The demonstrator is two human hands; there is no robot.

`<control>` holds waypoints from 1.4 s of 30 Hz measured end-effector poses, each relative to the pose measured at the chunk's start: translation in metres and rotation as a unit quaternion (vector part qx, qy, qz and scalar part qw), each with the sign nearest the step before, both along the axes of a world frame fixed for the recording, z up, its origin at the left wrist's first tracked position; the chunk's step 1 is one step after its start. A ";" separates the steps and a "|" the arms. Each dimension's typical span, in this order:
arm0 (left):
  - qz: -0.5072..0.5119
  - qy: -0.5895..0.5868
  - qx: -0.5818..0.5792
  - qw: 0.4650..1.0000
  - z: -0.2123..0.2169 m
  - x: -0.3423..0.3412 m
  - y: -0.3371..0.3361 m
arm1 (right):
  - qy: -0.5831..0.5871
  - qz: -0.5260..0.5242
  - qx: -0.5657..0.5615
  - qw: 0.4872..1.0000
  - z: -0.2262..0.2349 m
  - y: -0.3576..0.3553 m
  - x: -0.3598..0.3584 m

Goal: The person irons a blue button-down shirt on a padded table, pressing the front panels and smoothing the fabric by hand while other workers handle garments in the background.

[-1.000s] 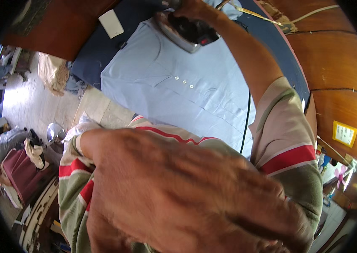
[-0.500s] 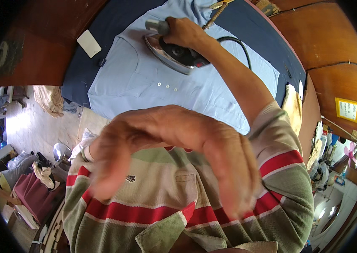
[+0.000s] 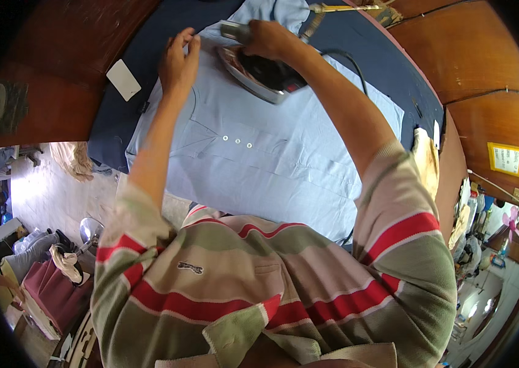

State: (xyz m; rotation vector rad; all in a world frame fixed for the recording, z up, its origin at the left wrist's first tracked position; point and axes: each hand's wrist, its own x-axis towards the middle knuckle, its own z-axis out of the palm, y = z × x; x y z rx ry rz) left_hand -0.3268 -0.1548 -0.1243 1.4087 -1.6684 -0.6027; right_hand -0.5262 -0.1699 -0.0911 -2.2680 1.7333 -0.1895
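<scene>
A light blue shirt [image 3: 253, 178] with a short row of white buttons lies spread over the dark blue table cover [image 3: 388, 67]. Wrapped round the handle of a steam iron [image 3: 259, 76] is my right hand [image 3: 272, 40]. The iron's metal soleplate is over the upper part of the shirt, its tip toward the left. My left hand [image 3: 180, 64] is at the shirt's far left edge, left of the iron, with fingers stretched and somewhat apart. Whether its fingertips touch the cloth I cannot tell.
Left on the table lies a white card [image 3: 123, 80]. A black cable [image 3: 351, 58] and a braided hose [image 3: 316, 26] run from behind the iron. Beige cloth [image 3: 425, 159] hangs at the right edge. A round mirror [image 3: 91, 229] and piled goods stand lower left.
My left hand has gone from close in front of my chest to the shirt's far left edge. The iron, held in my right hand, has shifted slightly away and to the right.
</scene>
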 end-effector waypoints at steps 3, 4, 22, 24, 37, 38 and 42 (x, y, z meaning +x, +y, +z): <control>0.048 -0.268 0.016 0.962 -0.047 -0.011 -0.065 | 0.005 -0.069 0.032 0.997 0.010 0.032 -0.025; 0.040 -0.344 0.012 0.938 -0.058 -0.016 -0.079 | -0.005 -0.092 0.046 0.995 0.013 0.037 -0.030; -0.141 -0.329 -0.083 0.930 -0.086 0.008 -0.121 | -0.016 -0.067 0.060 0.996 0.023 0.006 0.012; -0.146 -0.330 -0.081 0.929 -0.087 0.008 -0.126 | -0.016 -0.029 0.058 0.998 0.021 0.039 -0.002; -0.248 -0.188 -0.241 0.919 -0.058 -0.131 -0.064 | 0.022 -0.182 0.045 0.982 0.009 0.067 -0.181; -0.271 -0.197 -0.264 0.904 -0.060 -0.157 -0.055 | 0.014 -0.157 0.032 0.987 0.007 0.069 -0.180; -0.291 -0.324 -0.095 0.895 -0.063 -0.194 -0.066 | 0.003 -0.229 0.032 0.973 0.012 0.069 -0.175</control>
